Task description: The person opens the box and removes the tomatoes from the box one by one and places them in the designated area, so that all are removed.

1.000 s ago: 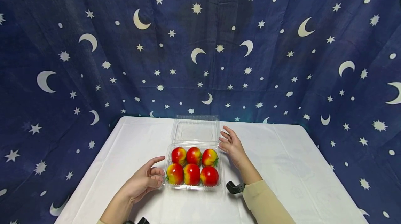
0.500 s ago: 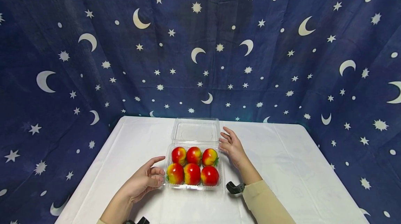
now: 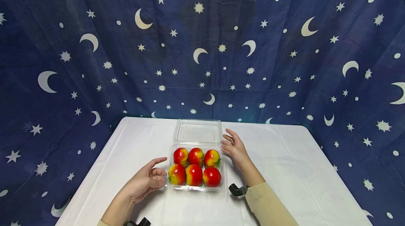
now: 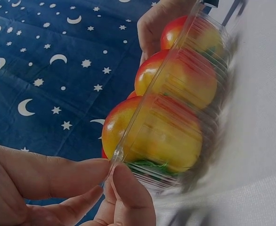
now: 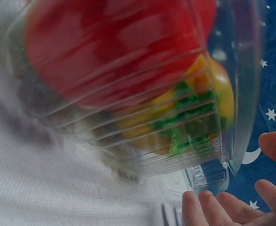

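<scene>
- Here's the clear plastic clamshell container [image 3: 199,189], sitting mid-counter between both hands, its lid [image 3: 198,131] folded back flat toward the backdrop!
- Six red-and-yellow fruits [image 3: 193,175] fill the base, two rows of three, with green leaves [image 3: 218,163] showing at the back right.
- Over to the left hand [image 3: 143,183]: the wrist view has it beautifully, fingers [image 4: 133,188] pinching the thin rim near a corner.
- And the right hand [image 3: 235,150]? Fingers [image 5: 208,207] loose, thumb held apart, nothing in the grasp, right up beside the hinge side of the container; whether a fingertip touches the plastic, I can't tell.
- Beneath it all, a white-covered counter [image 3: 278,169].
- Behind, a dark blue backdrop [image 3: 202,39] scattered with pale moons and stars.
- On the right arm, a black wristband [image 3: 238,189] just ahead of a beige sleeve [image 3: 269,205].
</scene>
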`<action>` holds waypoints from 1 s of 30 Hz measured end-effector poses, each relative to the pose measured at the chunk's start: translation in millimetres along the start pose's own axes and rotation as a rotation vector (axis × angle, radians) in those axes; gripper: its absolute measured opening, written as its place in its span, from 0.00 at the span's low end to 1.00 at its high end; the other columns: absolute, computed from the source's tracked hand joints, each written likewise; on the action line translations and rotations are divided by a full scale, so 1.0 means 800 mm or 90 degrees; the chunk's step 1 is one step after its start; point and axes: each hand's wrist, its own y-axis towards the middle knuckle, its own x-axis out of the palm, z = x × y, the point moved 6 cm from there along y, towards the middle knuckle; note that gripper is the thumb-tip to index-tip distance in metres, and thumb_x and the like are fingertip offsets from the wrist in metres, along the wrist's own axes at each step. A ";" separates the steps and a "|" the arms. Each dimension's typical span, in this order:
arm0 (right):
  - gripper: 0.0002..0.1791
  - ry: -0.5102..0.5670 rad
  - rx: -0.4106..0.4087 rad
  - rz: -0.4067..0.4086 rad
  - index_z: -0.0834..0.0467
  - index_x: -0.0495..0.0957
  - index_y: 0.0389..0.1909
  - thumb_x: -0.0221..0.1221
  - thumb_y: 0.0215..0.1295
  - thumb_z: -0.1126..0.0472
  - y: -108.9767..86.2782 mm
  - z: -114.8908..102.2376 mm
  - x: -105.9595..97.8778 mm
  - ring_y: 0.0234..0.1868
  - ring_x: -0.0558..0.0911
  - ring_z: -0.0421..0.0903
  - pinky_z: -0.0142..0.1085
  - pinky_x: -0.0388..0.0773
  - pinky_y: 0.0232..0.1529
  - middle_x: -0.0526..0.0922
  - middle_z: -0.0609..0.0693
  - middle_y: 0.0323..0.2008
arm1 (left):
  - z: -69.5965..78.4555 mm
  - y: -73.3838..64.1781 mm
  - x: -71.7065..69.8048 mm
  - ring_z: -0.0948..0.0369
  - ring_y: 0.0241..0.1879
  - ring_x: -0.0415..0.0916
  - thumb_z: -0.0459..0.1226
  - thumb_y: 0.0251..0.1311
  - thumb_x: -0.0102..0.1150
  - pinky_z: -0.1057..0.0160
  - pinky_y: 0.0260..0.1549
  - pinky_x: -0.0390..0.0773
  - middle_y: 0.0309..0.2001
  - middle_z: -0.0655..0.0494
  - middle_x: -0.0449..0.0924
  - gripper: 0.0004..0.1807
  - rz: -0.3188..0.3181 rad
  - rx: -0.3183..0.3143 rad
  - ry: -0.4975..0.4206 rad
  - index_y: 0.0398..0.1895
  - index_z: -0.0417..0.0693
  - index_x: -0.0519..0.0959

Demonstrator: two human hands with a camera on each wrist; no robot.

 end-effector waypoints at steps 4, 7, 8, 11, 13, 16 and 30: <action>0.46 0.001 -0.001 0.006 0.55 0.56 0.85 0.59 0.66 0.70 0.000 0.001 -0.003 0.76 0.72 0.68 0.59 0.77 0.71 0.63 0.68 0.81 | 0.001 0.001 -0.001 0.62 0.39 0.80 0.24 0.58 0.64 0.63 0.43 0.87 0.48 0.50 0.78 0.54 0.004 0.000 0.004 0.86 0.41 0.47; 0.45 0.001 -0.003 0.008 0.55 0.56 0.85 0.58 0.67 0.71 -0.002 0.000 -0.005 0.76 0.72 0.69 0.59 0.78 0.70 0.64 0.69 0.81 | 0.001 0.001 -0.002 0.62 0.40 0.80 0.24 0.58 0.63 0.62 0.43 0.87 0.49 0.49 0.79 0.54 0.008 -0.004 0.004 0.86 0.41 0.48; 0.45 0.002 -0.004 0.010 0.55 0.56 0.85 0.58 0.67 0.71 -0.002 0.000 -0.005 0.75 0.73 0.69 0.59 0.78 0.70 0.64 0.69 0.80 | 0.001 0.001 -0.002 0.62 0.40 0.81 0.24 0.58 0.63 0.62 0.43 0.87 0.49 0.49 0.79 0.53 0.009 -0.006 0.004 0.86 0.41 0.48; 0.44 0.001 -0.006 0.012 0.56 0.56 0.85 0.57 0.69 0.71 -0.004 -0.002 -0.006 0.75 0.73 0.69 0.59 0.79 0.69 0.64 0.69 0.80 | 0.000 0.002 -0.002 0.62 0.40 0.81 0.24 0.58 0.63 0.62 0.43 0.87 0.50 0.49 0.79 0.53 0.013 -0.006 0.004 0.86 0.41 0.48; 0.44 0.003 -0.006 0.014 0.56 0.56 0.85 0.57 0.69 0.71 -0.005 -0.003 -0.007 0.74 0.73 0.69 0.59 0.79 0.69 0.65 0.69 0.80 | 0.001 0.002 -0.003 0.61 0.41 0.81 0.24 0.58 0.63 0.62 0.43 0.87 0.51 0.48 0.79 0.53 0.018 -0.004 0.003 0.86 0.41 0.48; 0.43 -0.002 -0.010 0.012 0.56 0.56 0.85 0.56 0.70 0.71 -0.008 -0.006 -0.007 0.74 0.73 0.69 0.59 0.79 0.69 0.66 0.69 0.79 | 0.003 0.002 -0.003 0.61 0.41 0.81 0.24 0.59 0.64 0.63 0.42 0.87 0.52 0.48 0.79 0.52 0.026 -0.002 0.003 0.86 0.41 0.49; 0.44 -0.014 -0.042 -0.003 0.58 0.58 0.84 0.57 0.66 0.74 -0.022 -0.020 -0.010 0.73 0.75 0.69 0.27 0.83 0.54 0.69 0.73 0.75 | 0.006 0.006 -0.003 0.61 0.41 0.81 0.24 0.61 0.63 0.63 0.42 0.86 0.52 0.48 0.79 0.50 0.041 -0.002 0.008 0.85 0.41 0.51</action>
